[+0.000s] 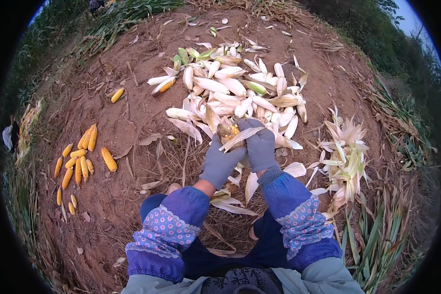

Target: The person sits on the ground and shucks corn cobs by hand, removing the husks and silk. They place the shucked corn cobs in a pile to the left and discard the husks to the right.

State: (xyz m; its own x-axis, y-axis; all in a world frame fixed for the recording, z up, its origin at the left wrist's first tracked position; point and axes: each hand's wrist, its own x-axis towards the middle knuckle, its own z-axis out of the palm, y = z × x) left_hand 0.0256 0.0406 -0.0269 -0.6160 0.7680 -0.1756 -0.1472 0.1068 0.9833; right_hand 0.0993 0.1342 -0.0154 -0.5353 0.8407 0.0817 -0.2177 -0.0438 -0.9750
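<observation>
Both my hands wear grey gloves and meet over a partly husked corn ear, whose yellow kernels and dark, brownish tip show. My left hand grips the ear from below and the left. My right hand is closed on its right side, with a pale strip of corn husk lying across between the hands. Just beyond them spreads a pile of corn ears in pale husks, a few of them greenish. Loose husk leaves lie on the ground under my wrists.
Several bare yellow corn ears lie at the left, with one more corn cob farther off. A heap of stripped husks is at the right. Green stalks edge the reddish soil. Dense vegetation stands beyond.
</observation>
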